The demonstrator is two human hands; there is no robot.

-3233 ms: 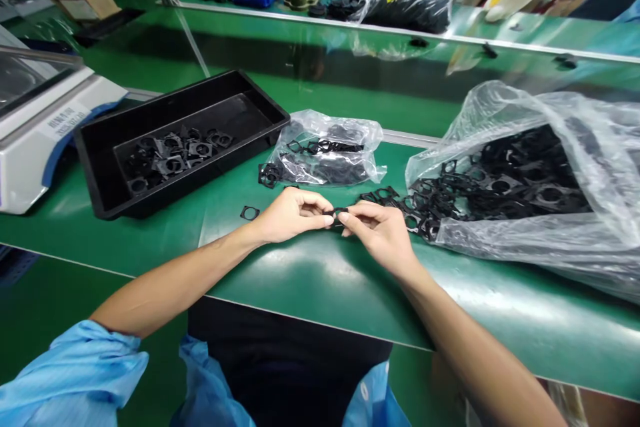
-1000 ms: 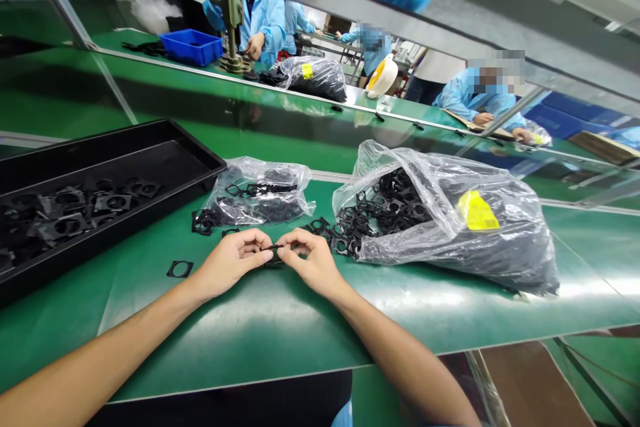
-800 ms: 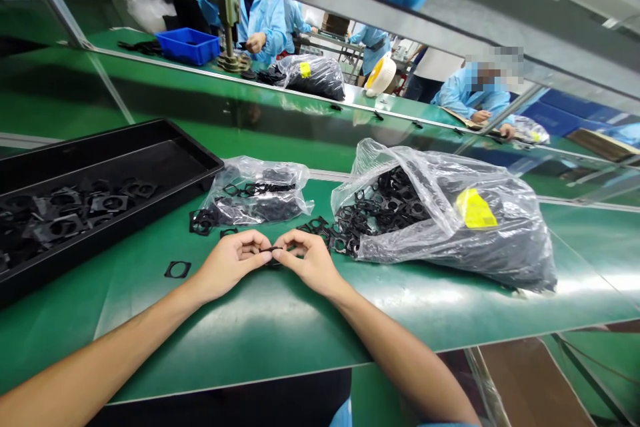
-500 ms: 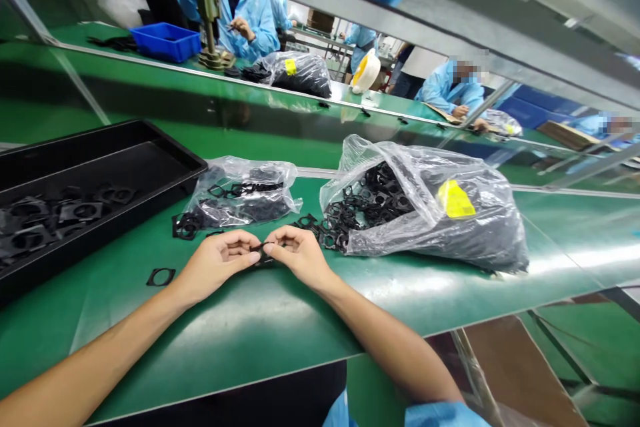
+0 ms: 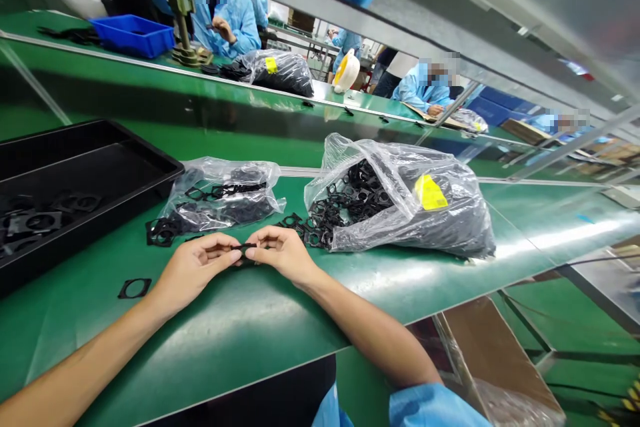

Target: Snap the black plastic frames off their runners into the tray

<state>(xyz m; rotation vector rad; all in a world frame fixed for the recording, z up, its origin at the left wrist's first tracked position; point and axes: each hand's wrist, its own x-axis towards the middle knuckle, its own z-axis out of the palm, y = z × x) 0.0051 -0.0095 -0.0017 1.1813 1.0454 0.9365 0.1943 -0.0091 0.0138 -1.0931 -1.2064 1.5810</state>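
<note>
My left hand (image 5: 193,270) and my right hand (image 5: 280,255) meet over the green bench top (image 5: 215,327), and their fingertips pinch a thin black rubber gasket (image 5: 243,251) from both sides. Most of that gasket is hidden by my fingers. One loose square gasket (image 5: 134,288) lies left of my left hand. Beyond my right hand, a heap of gaskets (image 5: 320,223) spills from a large clear plastic bag (image 5: 400,203). A smaller bag (image 5: 220,197) and a small gasket cluster (image 5: 163,232) sit behind my left hand.
A black tray (image 5: 100,213) holding several gaskets stands at the left of the bench. Across a metal rail, people in blue smocks (image 5: 220,13) work at another green bench with a blue crate (image 5: 133,37). Cardboard (image 5: 480,347) lies on the floor at lower right.
My head has turned, so the bench and bags slide left and down in the view. My hands still pinch the gasket together, with no clear change in their grip.
</note>
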